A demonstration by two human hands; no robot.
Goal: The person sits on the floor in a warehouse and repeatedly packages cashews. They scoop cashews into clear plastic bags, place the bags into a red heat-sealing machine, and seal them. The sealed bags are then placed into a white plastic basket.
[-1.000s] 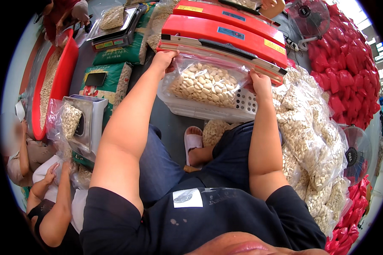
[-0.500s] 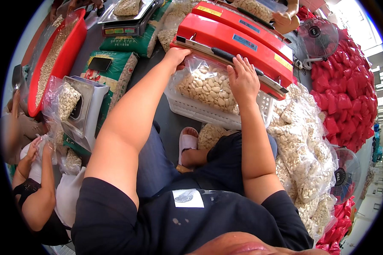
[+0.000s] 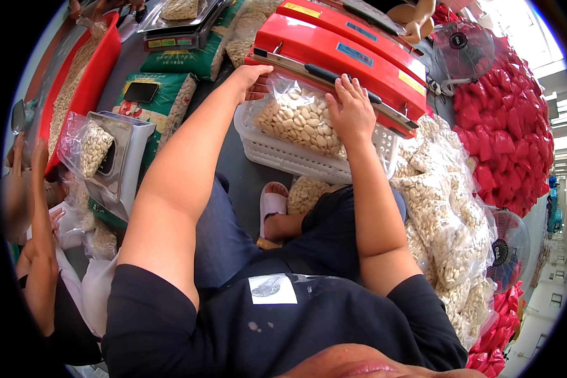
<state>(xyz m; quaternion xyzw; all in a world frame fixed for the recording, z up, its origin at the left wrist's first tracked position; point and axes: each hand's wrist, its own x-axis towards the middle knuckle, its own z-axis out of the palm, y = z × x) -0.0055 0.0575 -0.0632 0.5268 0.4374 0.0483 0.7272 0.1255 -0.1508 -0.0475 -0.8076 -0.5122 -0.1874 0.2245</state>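
Note:
A red bar sealer [image 3: 309, 45] stands before me, its black-gripped press bar [image 3: 324, 72] running along the near edge. My right hand [image 3: 353, 112] lies flat, fingers stretched out over the bar's grip. At the bar's left end is my left hand [image 3: 252, 80], fingers apart beside the corner of a clear plastic bag; whether they touch the film is hard to see. The bag of pale, flat seeds [image 3: 296, 120] rests on a white perforated basket [image 3: 296, 161], its mouth up against the sealer.
Filled seed bags [image 3: 444, 208] are heaped at right, with red packages [image 3: 504, 126] and fans [image 3: 465, 50] beyond. A scale [image 3: 116, 160] bearing a seed bag [image 3: 96, 148], green sacks [image 3: 160, 94] and a red tub [image 3: 97, 69] stand left. Co-workers' arms [image 3: 41, 246] show at left.
The left hand's lower fingers are now more visible and look looser by the bag's corner. My right hand stays on the bar. The view has shifted slightly; a co-worker's arm at left has risen.

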